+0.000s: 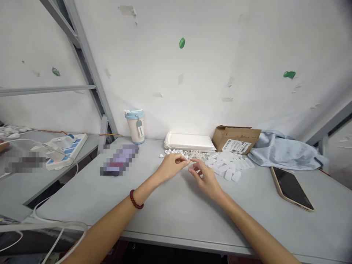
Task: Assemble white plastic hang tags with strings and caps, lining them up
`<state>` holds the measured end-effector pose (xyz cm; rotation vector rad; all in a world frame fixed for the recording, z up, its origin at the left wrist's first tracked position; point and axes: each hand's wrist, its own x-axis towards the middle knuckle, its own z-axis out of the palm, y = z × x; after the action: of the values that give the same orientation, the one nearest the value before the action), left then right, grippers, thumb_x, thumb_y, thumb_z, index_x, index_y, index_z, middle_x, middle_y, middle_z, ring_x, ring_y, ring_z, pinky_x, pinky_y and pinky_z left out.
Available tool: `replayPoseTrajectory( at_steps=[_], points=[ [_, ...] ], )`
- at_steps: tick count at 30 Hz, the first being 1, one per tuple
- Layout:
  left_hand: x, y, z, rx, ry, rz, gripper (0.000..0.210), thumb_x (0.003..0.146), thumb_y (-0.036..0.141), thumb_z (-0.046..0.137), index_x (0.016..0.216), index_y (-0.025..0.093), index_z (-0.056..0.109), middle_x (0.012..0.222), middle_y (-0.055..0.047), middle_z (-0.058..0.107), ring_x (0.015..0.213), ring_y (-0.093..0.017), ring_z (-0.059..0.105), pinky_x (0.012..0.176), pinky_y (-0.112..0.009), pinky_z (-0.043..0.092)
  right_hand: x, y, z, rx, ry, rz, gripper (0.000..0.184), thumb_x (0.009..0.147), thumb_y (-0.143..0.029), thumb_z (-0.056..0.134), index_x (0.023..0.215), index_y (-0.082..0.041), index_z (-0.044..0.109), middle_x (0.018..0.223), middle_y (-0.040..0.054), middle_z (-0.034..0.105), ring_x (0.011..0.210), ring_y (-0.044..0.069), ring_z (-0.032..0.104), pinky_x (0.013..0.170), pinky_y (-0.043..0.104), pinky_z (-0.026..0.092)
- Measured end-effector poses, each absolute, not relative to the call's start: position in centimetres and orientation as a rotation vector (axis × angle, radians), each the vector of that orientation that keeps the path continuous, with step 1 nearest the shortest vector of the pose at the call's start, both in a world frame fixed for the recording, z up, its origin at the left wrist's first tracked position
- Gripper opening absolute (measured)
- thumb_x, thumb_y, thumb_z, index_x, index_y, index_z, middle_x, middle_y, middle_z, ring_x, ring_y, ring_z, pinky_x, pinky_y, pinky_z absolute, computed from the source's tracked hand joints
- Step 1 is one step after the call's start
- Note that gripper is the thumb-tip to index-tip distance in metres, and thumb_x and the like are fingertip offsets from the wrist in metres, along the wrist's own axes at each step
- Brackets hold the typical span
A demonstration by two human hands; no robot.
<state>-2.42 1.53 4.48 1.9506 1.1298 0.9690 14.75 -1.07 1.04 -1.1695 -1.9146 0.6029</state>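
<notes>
left to right: one power strip (68,150), one lidded cup (134,127), one pile of small white parts (176,151), one carton (236,141), one phone (292,189).
left hand (171,167): in from lower left, palm down, thumb and index nearly together; can't tell if gripping.
right hand (206,178): fingers curled, pinched on one small translucent piece (190,165), between both hands' fingertips.

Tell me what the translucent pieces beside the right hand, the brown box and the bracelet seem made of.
Translucent pieces: likely smooth plastic, given their milky, see-through look.
Brown box: matte cardboard, judging by its colour and folded flaps.
Bracelet: beaded, dark red, slightly shiny; wood, stone or plastic, I can't tell which.
</notes>
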Motion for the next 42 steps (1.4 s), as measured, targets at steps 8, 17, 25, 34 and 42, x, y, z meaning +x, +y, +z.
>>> replayPoseTrajectory(
  at_steps=[8, 17, 25, 34, 42],
  points=[
    [-4.3, 1.5, 4.2, 2.518, 1.405, 0.976, 0.019, 0.088, 0.022, 0.045, 0.082, 0.018, 0.062, 0.084, -0.006, 0.065, 0.073, -0.016, 0.059, 0.063, -0.025, 0.041, 14.8, -0.6, 1.1, -1.167, -1.634, 0.908, 0.033, 0.084, -0.042, 0.051, 0.105, -0.016, 0.051, 0.076, 0.0042, 0.065, 0.068, 0.016, 0.060, 0.059, 0.029, 0.046],
    [-2.2, 0.2, 3.3, 2.617, 1.083, 1.176, 0.031, 0.082, 0.031, 0.061, 0.108, 0.018, 0.053, 0.115, -0.011, 0.056, 0.105, -0.024, 0.055, 0.083, -0.036, 0.050, 15.1, -0.2, 1.6, -1.049, -1.366, 1.175, 0.044, 0.072, -0.049, 0.065, 0.100, -0.018, 0.053, 0.076, 0.0056, 0.069, 0.075, 0.021, 0.065, 0.060, 0.030, 0.049],
    [-1.5, 0.2, 2.2, 2.643, 1.085, 1.206, 0.051, 0.079, 0.031, 0.065, 0.122, 0.017, 0.041, 0.124, -0.013, 0.050, 0.118, -0.027, 0.047, 0.095, -0.043, 0.047, 14.7, -0.5, 1.6, -1.055, -1.304, 1.216, 0.044, 0.069, -0.050, 0.068, 0.097, -0.019, 0.054, 0.076, 0.0040, 0.068, 0.073, 0.022, 0.067, 0.063, 0.034, 0.051],
    [-1.5, 0.2, 2.0, 2.738, 1.089, 1.116, 0.037, 0.083, 0.031, 0.061, 0.114, 0.017, 0.049, 0.117, -0.011, 0.055, 0.111, -0.026, 0.050, 0.090, -0.041, 0.048, 14.3, -0.7, 1.3, -1.044, -1.325, 1.222, 0.042, 0.071, -0.050, 0.066, 0.097, -0.019, 0.054, 0.084, 0.0052, 0.068, 0.075, 0.021, 0.067, 0.070, 0.037, 0.053],
    [-2.6, 1.0, 3.1, 2.585, 1.128, 0.973, 0.033, 0.075, 0.024, 0.065, 0.106, 0.017, 0.056, 0.110, -0.008, 0.060, 0.109, -0.025, 0.048, 0.092, -0.040, 0.044, 14.3, -0.6, 1.3, -1.082, -1.421, 1.249, 0.042, 0.070, -0.047, 0.067, 0.098, -0.019, 0.055, 0.083, 0.0041, 0.065, 0.073, 0.019, 0.065, 0.063, 0.032, 0.052]
  ],
)
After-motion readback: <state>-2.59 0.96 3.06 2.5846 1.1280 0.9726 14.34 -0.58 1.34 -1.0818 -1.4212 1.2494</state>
